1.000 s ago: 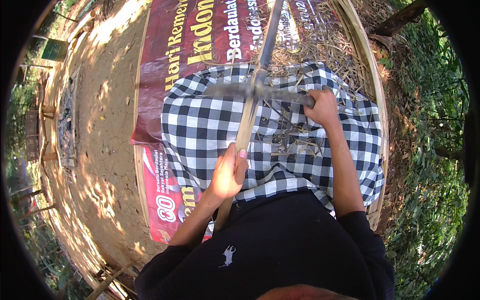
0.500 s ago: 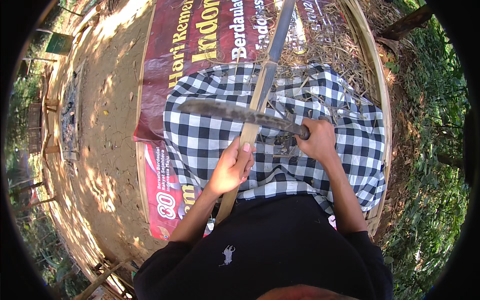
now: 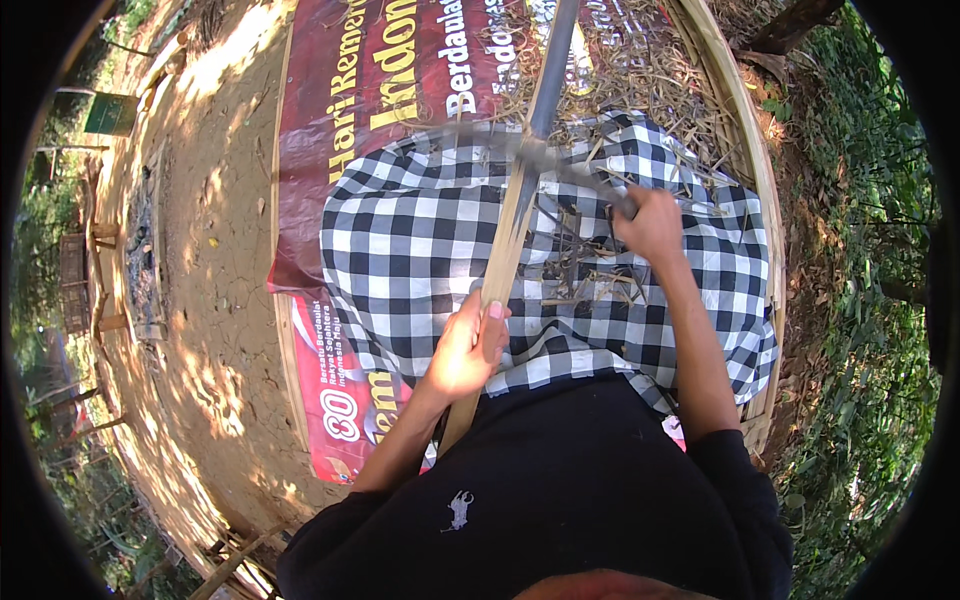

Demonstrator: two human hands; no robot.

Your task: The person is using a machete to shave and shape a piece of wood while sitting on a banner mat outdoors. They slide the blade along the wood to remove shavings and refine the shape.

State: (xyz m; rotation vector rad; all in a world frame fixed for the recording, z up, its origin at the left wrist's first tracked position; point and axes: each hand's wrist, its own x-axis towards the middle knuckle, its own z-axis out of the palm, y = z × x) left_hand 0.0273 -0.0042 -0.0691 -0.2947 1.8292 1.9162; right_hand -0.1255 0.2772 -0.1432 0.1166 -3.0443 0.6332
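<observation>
My left hand (image 3: 468,347) is wrapped round the pale lower part of a long bamboo pole (image 3: 509,228), thumb on top. The pole slants away from my body; its far part is dark-skinned, while the near part shows bare, light wood. In my right hand (image 3: 652,226) is the handle of a machete (image 3: 585,178). Its blade is smeared by motion and lies across the pole near a node, where the dark skin meets the pale wood. A black-and-white checked cloth (image 3: 400,245) covers my lap under both hands, with shavings scattered on it.
A printed red banner (image 3: 310,180) spreads beneath the cloth over a platform with a bamboo edge (image 3: 750,120). Many shavings (image 3: 640,80) lie at its far right. Bare earth (image 3: 215,250) is to the left, green plants (image 3: 870,300) to the right.
The machete and my right hand have moved farther up the pole, away from my body. My left hand still grips the pole, slightly lower in view.
</observation>
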